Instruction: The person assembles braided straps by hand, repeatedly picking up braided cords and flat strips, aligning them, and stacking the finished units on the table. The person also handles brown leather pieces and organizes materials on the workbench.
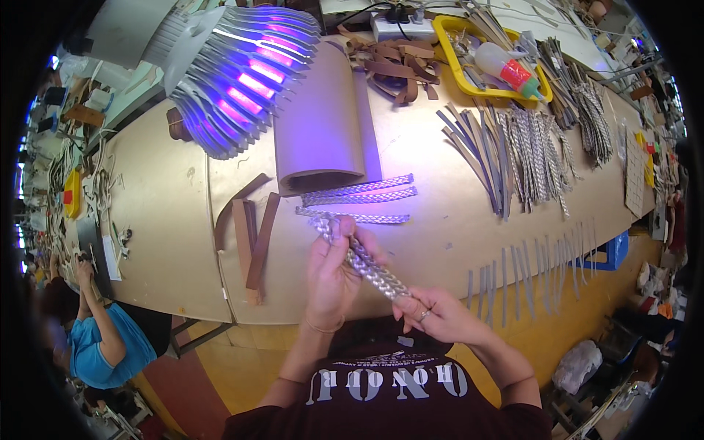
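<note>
A silver braided strap stretches on a slant between my two hands, just in front of the table edge. My left hand pinches it near its upper end. Farther down, my right hand, with a ring on one finger, grips the lower end. Just beyond the left hand, a similar braided strap lies on the table. A little farther back are more silver braided straps, side by side in front of a brown curved block. Brown flat strips lie to the left.
A lamp glowing purple overhangs the back left. A yellow basket holding a squeeze bottle stands at the back right. Bundles of braided straps and thin strips lie right. Narrow strips hang along the front edge. Another person sits at left.
</note>
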